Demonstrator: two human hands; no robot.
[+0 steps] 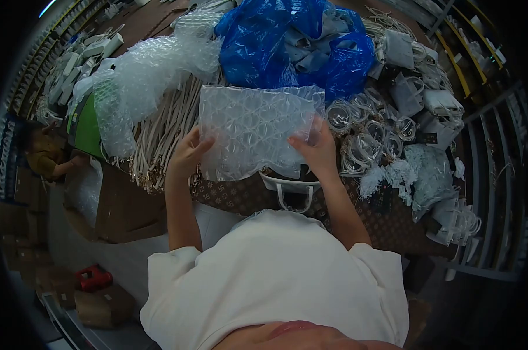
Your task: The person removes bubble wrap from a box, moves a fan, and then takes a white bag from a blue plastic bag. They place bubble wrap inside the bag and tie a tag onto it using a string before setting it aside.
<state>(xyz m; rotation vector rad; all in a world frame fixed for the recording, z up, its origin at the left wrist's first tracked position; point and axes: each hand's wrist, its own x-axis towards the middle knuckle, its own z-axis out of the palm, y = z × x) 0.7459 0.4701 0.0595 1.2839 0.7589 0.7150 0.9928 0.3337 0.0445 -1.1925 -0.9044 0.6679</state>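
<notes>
A clear bubble wrap sheet point(255, 131) is spread upright between my two hands above the table's near edge. My left hand point(188, 150) grips its left side, with the thumb on the near face. On the right side my right hand point(316, 150) holds it the same way, the fingers partly hidden behind the plastic. Just below the sheet, a white bag point(293, 189) with looped handles lies on the brown patterned tabletop point(235, 195), its upper part covered by the wrap.
Beyond the sheet lies a blue plastic bag point(258, 46). Beige straps point(165, 128) and more bubble wrap point(153, 76) are at left; coiled clear cords point(366, 143) and wrapped packets point(407, 93) at right. Another person point(45, 154) is at far left, beside a cardboard box point(130, 204).
</notes>
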